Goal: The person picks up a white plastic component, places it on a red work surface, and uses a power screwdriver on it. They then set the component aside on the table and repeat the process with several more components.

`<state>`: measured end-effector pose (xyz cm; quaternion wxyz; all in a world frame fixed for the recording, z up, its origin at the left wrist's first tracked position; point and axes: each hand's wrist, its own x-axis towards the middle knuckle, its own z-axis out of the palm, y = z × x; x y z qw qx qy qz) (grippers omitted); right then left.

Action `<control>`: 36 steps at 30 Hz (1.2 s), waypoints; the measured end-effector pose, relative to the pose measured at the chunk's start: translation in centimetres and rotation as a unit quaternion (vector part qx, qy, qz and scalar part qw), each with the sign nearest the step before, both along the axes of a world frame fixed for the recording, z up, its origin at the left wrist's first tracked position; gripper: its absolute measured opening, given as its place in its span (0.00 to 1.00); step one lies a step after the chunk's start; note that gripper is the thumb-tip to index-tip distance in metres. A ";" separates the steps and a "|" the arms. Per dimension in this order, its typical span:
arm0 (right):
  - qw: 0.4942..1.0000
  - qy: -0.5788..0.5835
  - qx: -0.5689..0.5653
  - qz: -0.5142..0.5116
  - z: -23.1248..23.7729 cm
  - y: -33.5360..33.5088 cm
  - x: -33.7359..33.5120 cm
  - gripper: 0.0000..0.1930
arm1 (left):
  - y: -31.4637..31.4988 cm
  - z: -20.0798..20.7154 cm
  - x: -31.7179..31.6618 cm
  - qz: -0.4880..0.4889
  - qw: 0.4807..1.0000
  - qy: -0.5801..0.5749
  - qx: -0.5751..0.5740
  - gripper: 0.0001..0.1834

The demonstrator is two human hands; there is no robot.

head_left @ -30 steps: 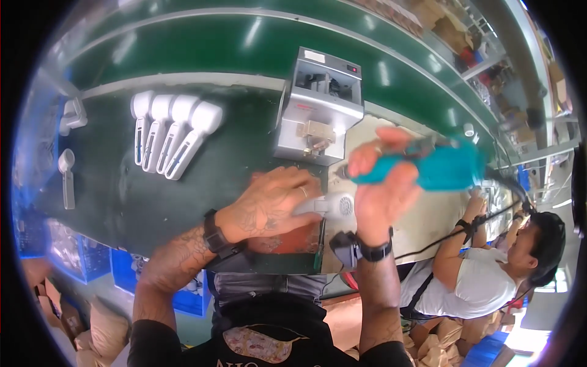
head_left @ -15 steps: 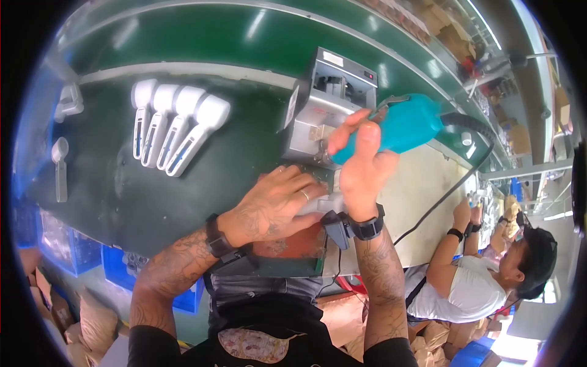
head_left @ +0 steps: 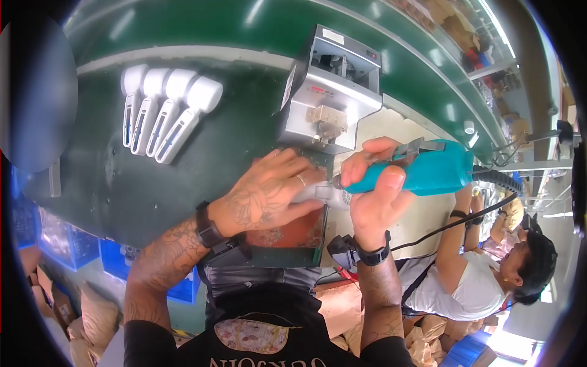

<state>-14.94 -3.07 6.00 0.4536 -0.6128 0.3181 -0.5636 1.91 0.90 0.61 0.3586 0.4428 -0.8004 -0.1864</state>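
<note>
My right hand [head_left: 374,205] is wrapped round a teal electric screwdriver [head_left: 431,166], tilted with its nose to the left and its cable trailing off right. Its tip is close to a white plastic part [head_left: 333,194] with a rounded, slotted end; whether they touch I cannot tell. My left hand [head_left: 269,192] grips that part, its fingers curled over it and hiding much of its length. Both lie over a reddish mat [head_left: 278,237] at the bench's near edge. Several white wands with round heads [head_left: 177,119] rest side by side at the far left.
Beyond my hands stands a grey metal screw feeder [head_left: 299,113]. The green bench [head_left: 147,202] spreads to the left, with blue bins [head_left: 67,244] below its edge. At right a co-worker in a white shirt [head_left: 458,275] sits near the black cable [head_left: 440,231].
The screwdriver has come down and toward me, and lies flatter, its tip now near the white part. My left hand keeps its grip. The view has shifted slightly.
</note>
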 end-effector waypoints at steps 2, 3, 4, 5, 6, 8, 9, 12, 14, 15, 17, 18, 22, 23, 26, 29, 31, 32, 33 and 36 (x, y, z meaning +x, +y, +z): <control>1.000 -0.011 0.006 -0.008 -0.7 0.0 0.1 0.34 | 0.0 -0.1 0.0 -0.001 1.000 0.002 -0.001 0.21; 1.000 -0.020 0.010 -0.017 -1.0 0.0 0.2 0.33 | 0.0 -0.2 0.0 -0.003 1.000 0.004 -0.003 0.21; 1.000 -0.020 0.012 -0.017 -1.1 -0.1 0.2 0.33 | 0.0 -0.3 0.0 -0.003 1.000 0.004 -0.001 0.21; 1.000 -0.014 0.008 0.003 -1.1 -0.1 0.1 0.31 | 0.0 -0.2 0.0 -0.005 1.000 0.003 0.001 0.21; 1.000 -0.008 0.005 0.023 -1.2 -0.1 0.1 0.29 | -0.1 -0.2 0.1 -0.007 1.000 0.002 0.004 0.21; 1.000 -0.010 0.009 0.024 -0.8 0.0 0.3 0.28 | 0.0 0.0 -0.1 -0.003 1.000 -0.007 0.002 0.20; 1.000 -0.013 0.009 0.026 -0.7 0.0 0.4 0.26 | 0.0 0.0 -0.2 0.003 1.000 -0.017 -0.004 0.20; 0.998 -0.027 0.030 0.052 -1.3 -0.5 0.1 0.25 | -0.1 -0.1 -0.1 0.003 0.999 -0.023 -0.045 0.22; 0.999 -0.020 0.026 0.039 -1.3 -0.3 0.2 0.25 | -0.1 -0.1 -0.1 0.000 0.999 -0.020 -0.047 0.22; 0.999 -0.014 0.023 0.028 -1.3 -0.3 0.3 0.25 | -0.1 0.0 -0.1 -0.002 0.999 -0.019 -0.048 0.22; 0.999 -0.001 0.027 0.025 -1.3 -0.5 0.3 0.26 | 0.0 0.0 0.0 0.000 0.998 -0.021 -0.051 0.22; 0.999 0.012 0.032 0.020 -1.1 -0.6 0.3 0.27 | 0.1 -0.1 0.1 0.002 0.998 -0.023 -0.052 0.22; 0.999 0.026 0.002 -0.029 0.4 -1.3 0.4 0.31 | 0.0 -0.3 0.0 -0.003 1.000 -0.021 -0.005 0.21; 0.999 0.024 0.001 -0.026 0.7 -2.0 1.0 0.31 | 0.1 -0.3 0.0 0.002 1.000 -0.024 -0.016 0.21; 0.998 0.008 -0.036 -0.057 2.0 -4.1 3.1 0.27 | 0.3 0.0 0.3 0.004 1.000 -0.025 -0.018 0.20; 0.996 -0.022 -0.079 -0.029 0.5 -5.4 4.1 0.24 | 0.2 -0.1 0.4 -0.011 0.999 -0.013 -0.027 0.21; 0.995 -0.032 -0.091 0.002 -0.1 -5.8 3.7 0.22 | 0.1 0.0 0.3 -0.024 0.999 -0.005 -0.043 0.21; 0.995 -0.019 -0.097 0.008 -0.3 -5.9 3.5 0.21 | 0.0 0.2 0.2 -0.027 0.999 -0.006 -0.041 0.22; 0.995 -0.006 -0.104 0.013 -0.4 -6.0 3.2 0.21 | 0.0 0.2 0.1 -0.031 0.999 -0.006 -0.040 0.22; 0.999 -0.001 -0.032 -0.002 0.4 -4.6 3.8 0.22 | 0.3 0.0 0.2 -0.010 1.000 -0.005 -0.020 0.22</control>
